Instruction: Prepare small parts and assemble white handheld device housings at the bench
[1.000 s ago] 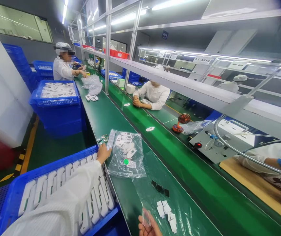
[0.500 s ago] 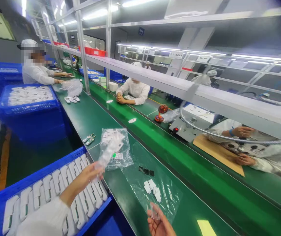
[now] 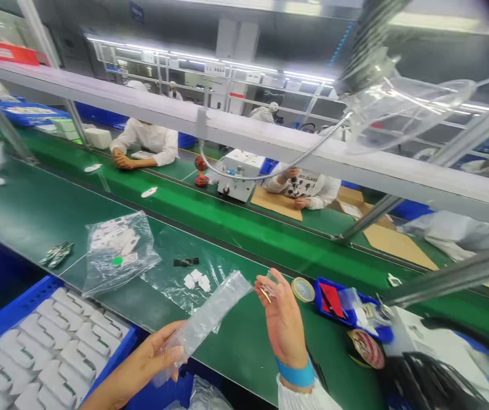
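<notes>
My left hand [image 3: 153, 359] is closed on the lower end of a long clear plastic bag [image 3: 212, 313], which slants up to the right. The bag's upper end comes close to my right hand [image 3: 286, 327], which wears a blue wristband [image 3: 296, 373]. Small clear plastic pieces [image 3: 267, 291] sit in the curled fingers of my right hand. Beyond the bag, small white squares [image 3: 197, 280] and a black strip [image 3: 186, 262] lie on a clear plastic sheet [image 3: 165, 293]. Left of them is a clear bag of white parts [image 3: 114, 242].
A blue crate [image 3: 48, 285] of white casings stands at lower left. Green circuit boards [image 3: 57, 254] lie nearby. Right of my hands are a tape roll [image 3: 303, 289], a small blue tray [image 3: 325, 322] and dark cables [image 3: 432, 376]. A green conveyor [image 3: 176, 208] runs behind; co-workers sit across it.
The view has swung right. My left hand has brought the long clear bag from beside the crate toward my right hand, which has come up with the small clear pieces still in its fingers.
</notes>
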